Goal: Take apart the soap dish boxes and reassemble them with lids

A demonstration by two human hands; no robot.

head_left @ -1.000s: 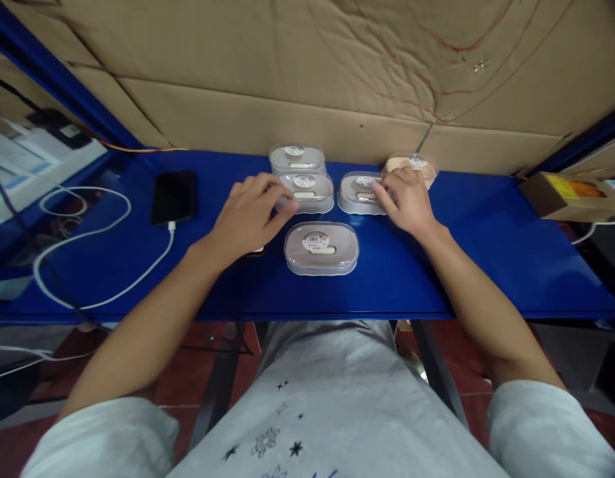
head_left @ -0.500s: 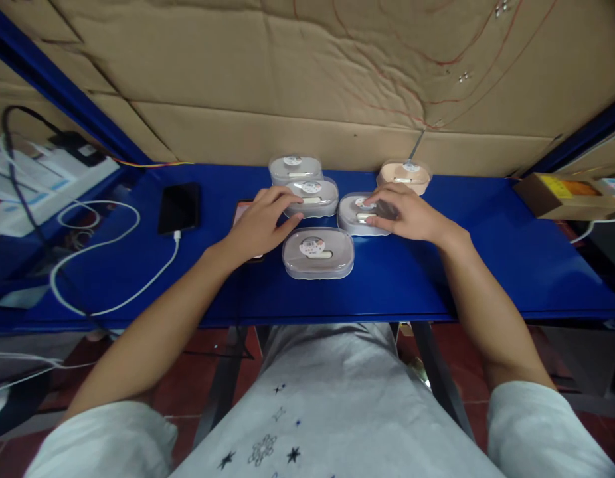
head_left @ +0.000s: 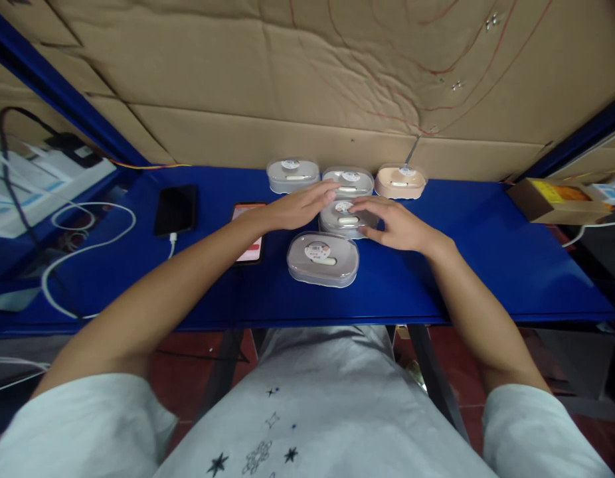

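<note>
Several oval lunch boxes with clear lids and round stickers are on the blue table. My right hand (head_left: 397,224) is curved round the right end of a grey lunch box (head_left: 332,222) in the middle, thumb on the near side and fingers over the lid. My left hand (head_left: 305,204) reaches in from the left with its fingers stretched out, beside that box and just in front of another grey box (head_left: 348,175) in the back row. In that row stand a grey box (head_left: 293,174) at left and a peach box (head_left: 400,180) at right. Nearest me lies one more grey box (head_left: 322,265), slightly turned.
A phone with a lit screen (head_left: 252,251) lies by my left forearm, and a black phone (head_left: 176,210) on a white cable farther left. At the right edge is an open cardboard box (head_left: 546,202). A cardboard wall (head_left: 212,126) closes off the back.
One grey box has moved right and back, between the two rear boxes. My left hand has shifted right, its fingers straightened. My right hand and its grey box have slid slightly left.
</note>
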